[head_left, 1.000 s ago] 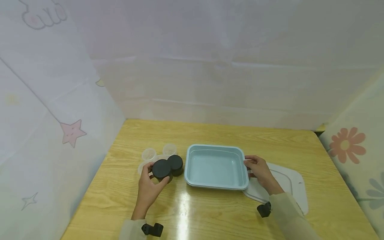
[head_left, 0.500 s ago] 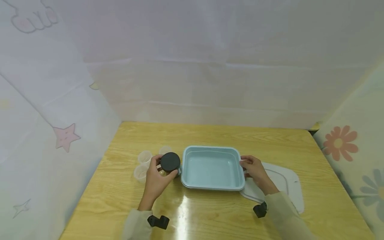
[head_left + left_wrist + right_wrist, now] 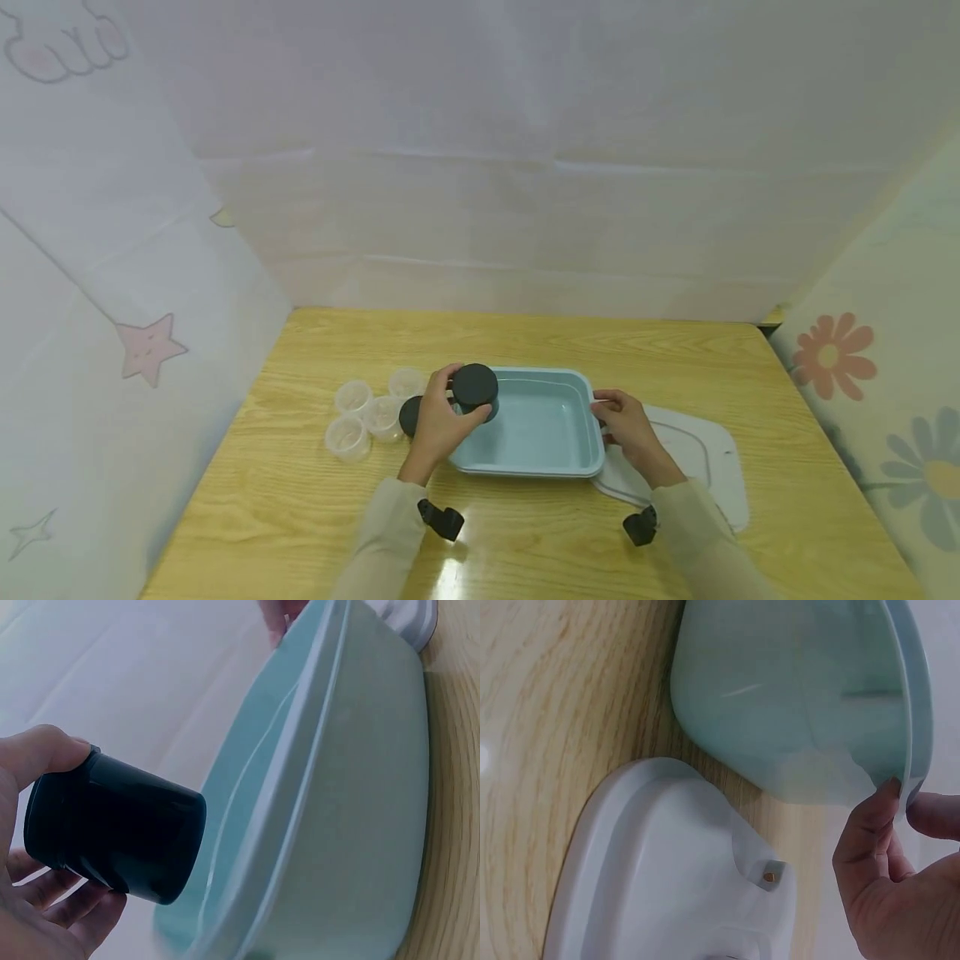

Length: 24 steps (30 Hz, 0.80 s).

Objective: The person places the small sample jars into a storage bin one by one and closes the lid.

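Observation:
My left hand (image 3: pixel 442 421) grips a black jar with a round lid (image 3: pixel 475 386) over the left end of a light blue plastic tub (image 3: pixel 540 476). Seen from the left wrist, the jar (image 3: pixel 135 825) is tipped sideways in that view, thumb on its lid edge and fingers beneath, its base overlapping the tub's rim. On the tub's right side, my right hand (image 3: pixel 628 429) pinches the rim between thumb and fingers, as the right wrist view also shows. A second black jar (image 3: pixel 409 416) stands left of the tub, partly hidden behind my left hand.
Several clear plastic cups (image 3: pixel 347 437) are grouped on the wooden table (image 3: pixel 270 500) at the left. Partly under my right forearm lies a white lid (image 3: pixel 720 454), right of the tub. Patterned cloth walls (image 3: pixel 420 208) surround the table's back and sides.
My left hand has carried the black jar rightward from beside the cups to over the tub, bringing the cups into fuller view. My right hand keeps its hold on the rim.

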{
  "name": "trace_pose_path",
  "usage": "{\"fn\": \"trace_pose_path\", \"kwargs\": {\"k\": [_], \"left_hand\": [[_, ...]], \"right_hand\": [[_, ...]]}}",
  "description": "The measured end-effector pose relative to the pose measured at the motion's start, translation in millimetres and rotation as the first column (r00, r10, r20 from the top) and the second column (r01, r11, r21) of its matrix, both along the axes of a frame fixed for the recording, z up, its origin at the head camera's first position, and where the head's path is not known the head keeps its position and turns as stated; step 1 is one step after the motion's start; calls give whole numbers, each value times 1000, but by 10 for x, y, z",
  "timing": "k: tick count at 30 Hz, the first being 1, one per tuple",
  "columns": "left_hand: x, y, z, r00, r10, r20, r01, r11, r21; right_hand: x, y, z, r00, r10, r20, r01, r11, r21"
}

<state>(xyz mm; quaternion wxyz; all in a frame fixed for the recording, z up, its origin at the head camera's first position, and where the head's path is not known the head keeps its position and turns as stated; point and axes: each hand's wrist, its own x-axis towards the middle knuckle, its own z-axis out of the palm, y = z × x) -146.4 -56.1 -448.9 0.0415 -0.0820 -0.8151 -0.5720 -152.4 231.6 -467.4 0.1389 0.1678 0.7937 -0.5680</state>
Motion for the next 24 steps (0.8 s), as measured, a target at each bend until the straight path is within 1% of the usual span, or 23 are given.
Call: {"fn": "trace_pose_path", "kwargs": {"k": [4, 9, 16, 21, 24], "left_hand": [[-101, 156, -57, 999, -45, 19, 46, 999, -16], [-176, 343, -105, 993, -108, 47, 109, 993, -33], [-299, 593, -152, 980, -147, 137, 159, 984, -79], [-389, 759, -226, 972, -171, 158, 192, 974, -124], [-417, 855, -280, 968, -182, 170, 208, 966, -152]], "right_hand": [[-2, -7, -8, 1000, -2, -9, 2, 1000, -1], [16, 7, -7, 1000, 12, -18, -12, 1000, -10], [24, 9, 8, 1000, 4, -30, -4, 1000, -11], [16, 1, -4, 1000, -2, -29, 1, 1000, -28], [21, -19, -5, 1000, -1, -30, 0, 1000, -29]]}}
